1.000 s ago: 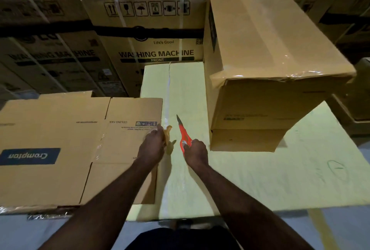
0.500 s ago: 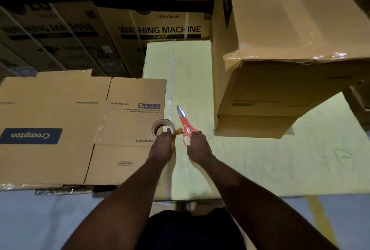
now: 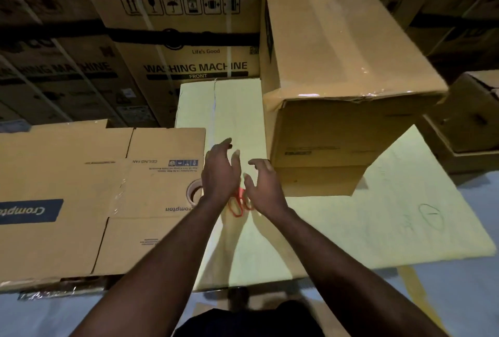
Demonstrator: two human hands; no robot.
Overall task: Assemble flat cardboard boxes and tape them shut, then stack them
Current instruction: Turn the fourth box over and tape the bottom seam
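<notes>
- Wall of strapped washing machine cartons (image 3: 189,47), stacked right behind the far edge of the yellow sheet (image 3: 378,223).
- Yellow sheet itself: pale, flat, spread as the work surface, with a taped seam running away down its left part and pen scribbles near its right corner.
- Taped box (image 3: 345,47), closed, glossy tape along its top and over its near edge; up on the far right part of the yellow sheet, resting on a lower box (image 3: 316,180) and overhanging it to the right.
- Flat cardboard box (image 3: 81,188), unfolded, lying to the left of the yellow sheet, its right edge overlapping the sheet's left side; "Crompton" and "CEILING FAN" printed upside down.
- Open carton (image 3: 475,120), off the yellow sheet's right edge, in shadow.
- Left hand (image 3: 220,174), raised over the left-middle of the yellow sheet, fingers spread and straight, holding nothing.
- Right hand (image 3: 263,188), just beside it over the yellow sheet, fingers apart and loosely bent, holding nothing.
- Tape roll (image 3: 194,190), lying flat on the cardboard at the yellow sheet's left edge, partly hidden by the left wrist.
- Scissors (image 3: 237,205), orange handles showing on the yellow sheet below and between the two hands; blades hidden.
</notes>
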